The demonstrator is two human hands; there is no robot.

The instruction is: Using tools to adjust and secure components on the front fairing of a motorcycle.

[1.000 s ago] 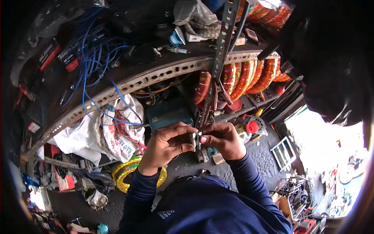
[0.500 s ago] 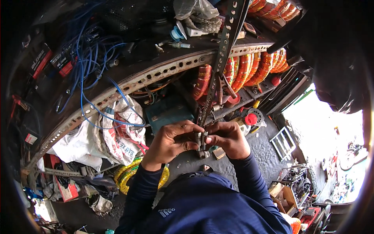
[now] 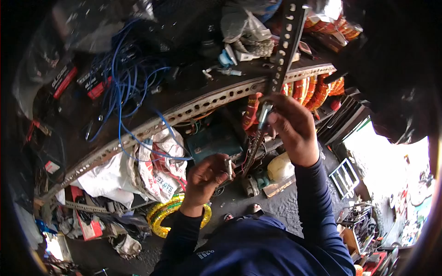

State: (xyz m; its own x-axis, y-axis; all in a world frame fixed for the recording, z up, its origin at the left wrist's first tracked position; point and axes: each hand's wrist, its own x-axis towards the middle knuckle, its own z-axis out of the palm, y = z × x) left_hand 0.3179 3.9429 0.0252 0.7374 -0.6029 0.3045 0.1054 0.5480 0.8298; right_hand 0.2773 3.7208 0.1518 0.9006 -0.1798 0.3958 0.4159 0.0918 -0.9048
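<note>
My left hand (image 3: 206, 180) is closed, its thumb and fingers pinching a small, pale metal piece (image 3: 229, 169) in front of my body. Farther up and to the right, my right hand (image 3: 297, 131) grips a short, shiny metal rod (image 3: 264, 116) between thumb and fingers; its exact kind does not show. The rod appears in front of the slotted upright post (image 3: 282, 53), and I cannot tell whether they touch. The two hands are well apart.
A shelf with a perforated metal edge (image 3: 209, 102) curves across, bearing tangled blue cables (image 3: 117, 87) and small boxes. Below are white sacks (image 3: 161, 161), a dark green case (image 3: 214, 142) and a yellow-wrapped ring (image 3: 159, 225). Orange-wrapped tyres (image 3: 317, 94) hang behind the post.
My hands were together at a small metal piece; now they have separated. The right hand has risen up and right with a metal rod, the left has dropped slightly. The whole view has shifted.
</note>
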